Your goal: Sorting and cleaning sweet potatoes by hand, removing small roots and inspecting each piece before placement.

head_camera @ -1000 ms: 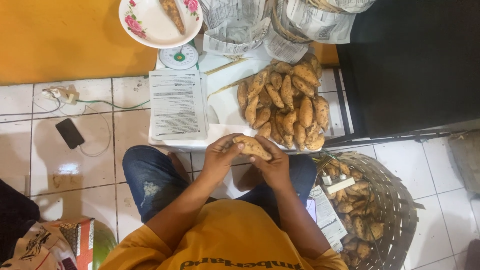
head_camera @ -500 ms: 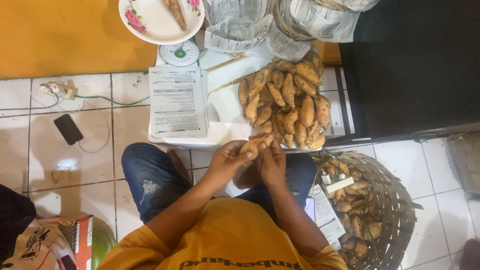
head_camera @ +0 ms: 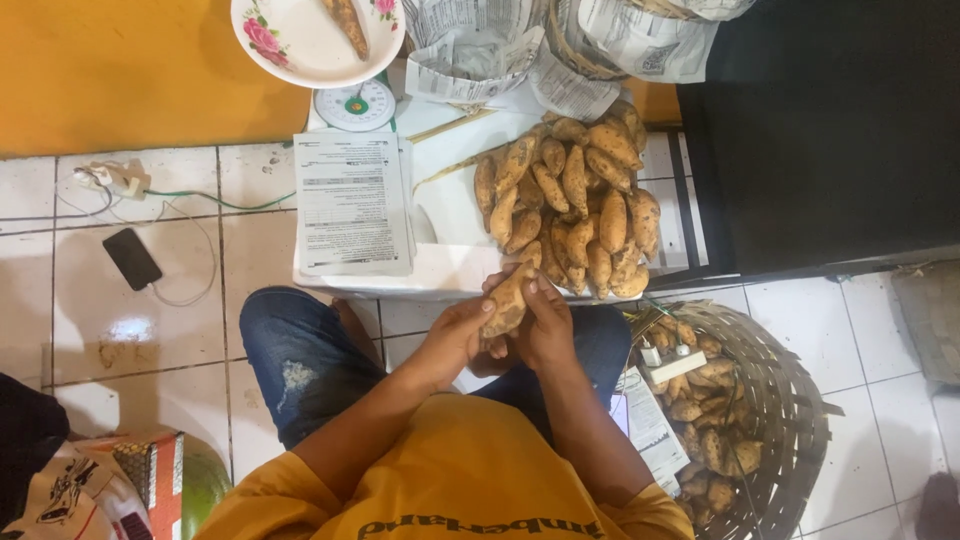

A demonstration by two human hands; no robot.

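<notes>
Both my hands hold one brown sweet potato (head_camera: 508, 300) just in front of the white table's near edge. My left hand (head_camera: 462, 335) grips its lower end from the left. From the right, my right hand (head_camera: 545, 325) wraps around it, fingers over the top. A pile of several sweet potatoes (head_camera: 575, 205) lies on the white table (head_camera: 440, 270) directly beyond my hands. My knees in blue jeans are below the hands.
A stack of printed papers (head_camera: 352, 203) lies left on the table. Behind it stand a small dial scale (head_camera: 355, 104) and a flowered plate (head_camera: 300, 45) with one sweet potato. A woven basket (head_camera: 800, 420) of sweet potatoes sits at my right. A phone (head_camera: 131, 258) charges on the tiled floor.
The sweet potato has turned from lying crosswise to nearly upright in my hands. Both hands have moved slightly toward the pile on the table.
</notes>
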